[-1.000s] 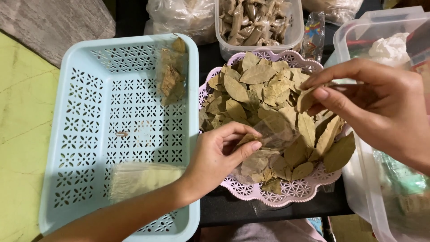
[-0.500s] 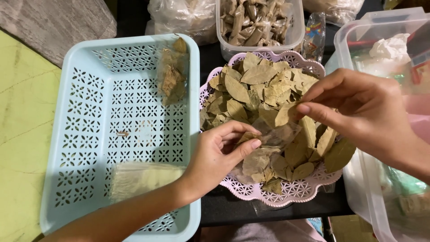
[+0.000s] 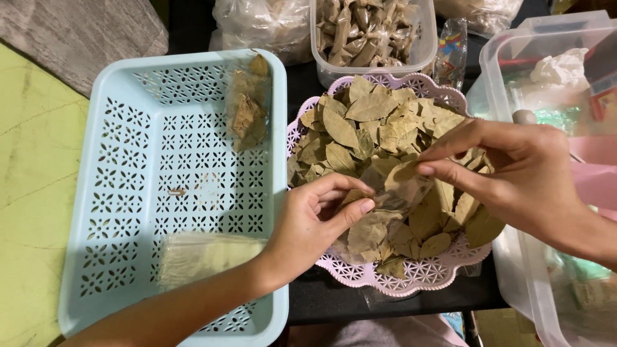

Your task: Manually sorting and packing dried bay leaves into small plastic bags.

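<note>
A pink lattice basket (image 3: 366,273) holds a heap of dried brown-green leaves (image 3: 360,128). My left hand (image 3: 315,218) pinches the mouth of a small clear plastic bag (image 3: 385,212) over the basket's front. The bag has a few leaves in it. My right hand (image 3: 514,173) comes in from the right and holds one leaf (image 3: 402,172) between thumb and fingers at the bag's mouth.
A light blue lattice basket (image 3: 128,160) on the left holds one filled leaf packet (image 3: 247,112) and a stack of clear bags (image 3: 205,254). A clear tub of wrapped pieces (image 3: 366,32) stands behind. A clear plastic box (image 3: 546,83) sits at the right.
My right hand has moved left and down, from above the leaf heap to the bag's mouth, with a leaf in its fingers. My left hand has kept its hold.
</note>
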